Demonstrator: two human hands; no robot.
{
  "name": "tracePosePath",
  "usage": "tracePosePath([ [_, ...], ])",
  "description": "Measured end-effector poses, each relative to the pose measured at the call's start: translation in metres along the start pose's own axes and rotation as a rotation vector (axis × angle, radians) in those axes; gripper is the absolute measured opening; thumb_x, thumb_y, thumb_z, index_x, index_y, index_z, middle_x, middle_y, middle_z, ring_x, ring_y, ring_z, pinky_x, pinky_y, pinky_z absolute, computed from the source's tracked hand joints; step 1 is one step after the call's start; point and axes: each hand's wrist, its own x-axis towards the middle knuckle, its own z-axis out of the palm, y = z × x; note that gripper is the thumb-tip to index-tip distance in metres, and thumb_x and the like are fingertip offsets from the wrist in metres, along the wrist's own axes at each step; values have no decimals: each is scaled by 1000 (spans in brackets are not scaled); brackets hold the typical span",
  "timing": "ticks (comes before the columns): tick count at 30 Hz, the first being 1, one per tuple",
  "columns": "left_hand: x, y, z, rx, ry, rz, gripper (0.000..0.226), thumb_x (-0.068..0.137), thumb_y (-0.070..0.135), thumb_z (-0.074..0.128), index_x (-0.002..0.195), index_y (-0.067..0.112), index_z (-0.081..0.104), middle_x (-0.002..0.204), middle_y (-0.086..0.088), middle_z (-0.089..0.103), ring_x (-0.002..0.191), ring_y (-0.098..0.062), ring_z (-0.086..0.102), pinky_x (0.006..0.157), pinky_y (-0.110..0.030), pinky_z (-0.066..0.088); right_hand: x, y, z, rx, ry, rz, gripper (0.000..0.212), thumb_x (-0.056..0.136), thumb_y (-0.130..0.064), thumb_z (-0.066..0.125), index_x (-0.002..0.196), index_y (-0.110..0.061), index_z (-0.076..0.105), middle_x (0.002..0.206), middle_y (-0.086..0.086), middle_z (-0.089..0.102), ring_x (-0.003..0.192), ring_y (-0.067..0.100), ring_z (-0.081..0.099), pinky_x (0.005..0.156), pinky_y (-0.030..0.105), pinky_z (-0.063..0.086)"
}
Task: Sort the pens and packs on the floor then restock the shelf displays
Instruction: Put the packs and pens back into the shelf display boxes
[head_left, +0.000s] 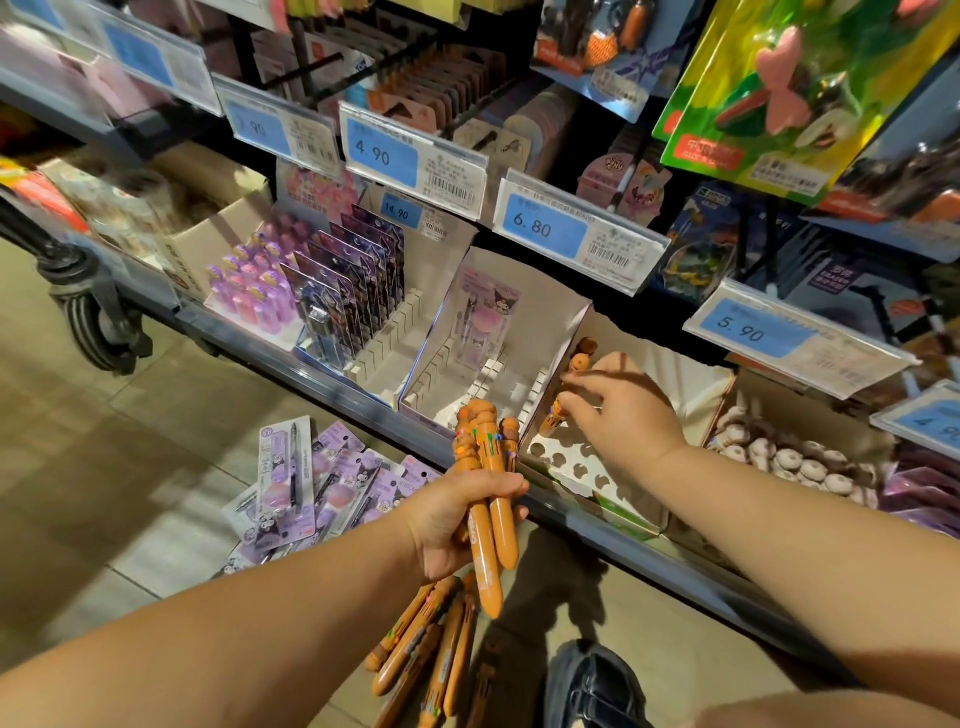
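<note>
Head view, person facing a shop shelf (270, 348). The left hand (457, 525) is raised in front of the shelf rail, its fingers (498, 486) clamped round a bundle of orange pens (485, 561) held upright, figure-topped ends uppermost. The right hand (623, 410) reaches into a white display box (691, 384) whose base is punched with round holes; its fingers (576, 384) are drawn together, pinching a single orange pen (551, 418) that tilts towards a hole at the box's left side. Another orange pen (582, 356) stands near the rear left of the same box. More loose orange pens (431, 649) lie in a heap on the floor (156, 467) directly below the left forearm. Purple carded packs (322, 483) lie in an overlapping pile on the floor, left of the left hand and just beside the shelf base. The slotted box (457, 379) immediately left of the display box holds one purple pack (485, 317) standing at its back. A black shoe (592, 686) shows at the lower edge.
</note>
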Motion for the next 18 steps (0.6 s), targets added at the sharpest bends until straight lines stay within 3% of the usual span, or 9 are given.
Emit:
tracePosePath([
  [3,2,-2,1,104,-6,28,41,66,16,78,100,5,58,77,-9,65,68,-18,67,65,-29,57,-8,-20,-2,431,-87,33,18,88,-38,66,103,-28,69,76,-7,53,69,5,49,72,28,47],
  [5,3,-4,3,155,-10,41,44,66,16,78,103,8,54,76,-10,63,67,-19,65,66,-30,56,-13,-33,0,528,-211,35,21,82,-41,71,93,-24,68,69,-2,52,64,6,49,69,31,50],
  [8,4,-9,6,210,-31,41,41,67,16,78,100,12,54,73,-9,59,65,-19,62,67,-32,55,-16,-41,5,447,-285,49,24,75,-42,78,88,-26,65,66,-3,55,63,9,54,67,31,53],
  [12,3,-12,7,237,-71,31,38,63,19,79,92,11,55,73,-10,56,62,-19,59,64,-30,55,-13,-37,6,454,-277,127,17,74,-34,79,80,-24,66,78,6,68,75,20,67,73,36,58],
  [14,3,-12,6,232,-47,13,34,64,19,78,89,9,57,69,-9,59,57,-19,60,60,-28,55,-11,-34,2,503,-237,177,11,77,-26,77,80,-22,67,71,6,65,67,18,62,68,32,54],
  [18,5,-8,-1,210,-41,-23,25,68,23,72,82,8,59,60,-6,59,52,-16,58,55,-25,52,-4,-24,-9,693,-155,313,12,84,-13,71,92,-6,66,79,10,64,56,12,61,53,25,52],
])
